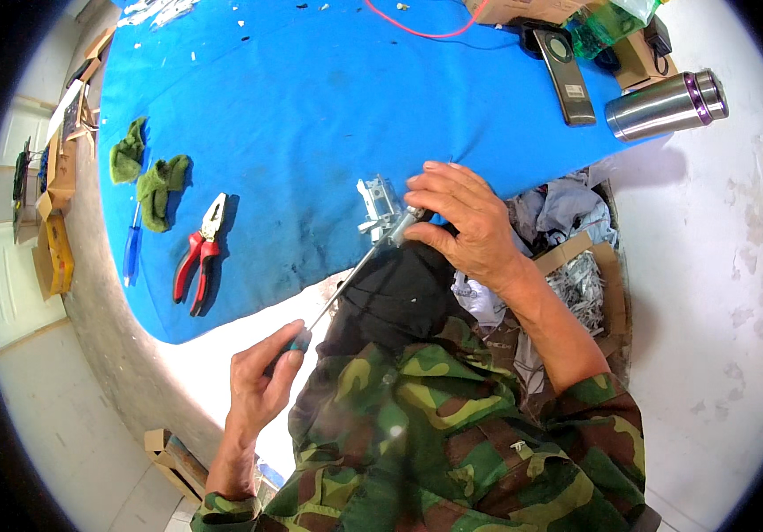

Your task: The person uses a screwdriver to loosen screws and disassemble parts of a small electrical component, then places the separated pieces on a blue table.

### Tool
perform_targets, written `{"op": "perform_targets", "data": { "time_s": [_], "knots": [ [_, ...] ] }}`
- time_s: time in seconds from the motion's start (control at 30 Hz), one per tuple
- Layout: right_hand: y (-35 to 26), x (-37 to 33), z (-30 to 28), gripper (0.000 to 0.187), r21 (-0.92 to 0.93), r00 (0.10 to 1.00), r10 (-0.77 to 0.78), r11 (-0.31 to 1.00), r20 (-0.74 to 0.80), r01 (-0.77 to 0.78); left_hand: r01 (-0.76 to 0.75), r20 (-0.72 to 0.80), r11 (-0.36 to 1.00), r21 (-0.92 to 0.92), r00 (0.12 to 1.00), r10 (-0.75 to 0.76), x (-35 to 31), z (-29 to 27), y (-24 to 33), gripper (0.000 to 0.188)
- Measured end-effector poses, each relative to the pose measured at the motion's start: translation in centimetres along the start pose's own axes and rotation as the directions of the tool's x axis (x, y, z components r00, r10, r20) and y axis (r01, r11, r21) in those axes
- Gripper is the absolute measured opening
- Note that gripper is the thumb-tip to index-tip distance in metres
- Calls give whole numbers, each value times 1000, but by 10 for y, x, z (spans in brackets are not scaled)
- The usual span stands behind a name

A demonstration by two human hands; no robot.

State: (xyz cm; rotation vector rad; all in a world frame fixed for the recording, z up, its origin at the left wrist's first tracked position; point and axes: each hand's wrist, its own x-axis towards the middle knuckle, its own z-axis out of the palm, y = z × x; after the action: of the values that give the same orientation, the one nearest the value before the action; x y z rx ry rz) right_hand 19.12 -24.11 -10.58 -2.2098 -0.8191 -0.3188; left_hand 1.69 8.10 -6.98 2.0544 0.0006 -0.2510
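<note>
The screwdriver [344,287] lies over the person's lap at the front edge of the blue-covered table [293,133], its long axis slanting from the handle at lower left to the shaft end at upper right, pointing at the pale metal bracket [379,206]; the left hand [262,377] has its thumb and fingers closed around the handle, most of which they hide; the right hand [466,213] has its thumb and fingers bent round the metalwork at the shaft's far end, though their exact contact is hard to make out; the tip is lost against the metal, and whether the bracket is one piece or several I cannot tell; both sleeves are cut off by the lower part of the view
</note>
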Motion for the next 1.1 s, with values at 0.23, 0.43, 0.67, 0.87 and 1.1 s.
{"op": "perform_targets", "data": {
  "time_s": [0.23,0.43,0.67,0.87,1.1],
  "knots": [
    [-3,3,-3,39,-1,999,27,1000,31,-27,-92,-1,977,192,996,94,1,-1,7,41],
    [-4,3,-3,38,18,998,44,999,39,-44,-196,19,922,334,979,202,7,-9,8,46],
    [-4,0,-1,36,-2,998,46,999,37,-46,-50,-14,999,-4,999,50,6,-7,2,33],
    [-5,1,-1,36,-10,998,51,999,36,-50,205,80,966,-156,978,-194,8,-11,5,31],
    [-9,0,1,36,13,997,47,999,58,-48,303,107,871,-387,953,-284,13,9,0,34]
  ]
}}
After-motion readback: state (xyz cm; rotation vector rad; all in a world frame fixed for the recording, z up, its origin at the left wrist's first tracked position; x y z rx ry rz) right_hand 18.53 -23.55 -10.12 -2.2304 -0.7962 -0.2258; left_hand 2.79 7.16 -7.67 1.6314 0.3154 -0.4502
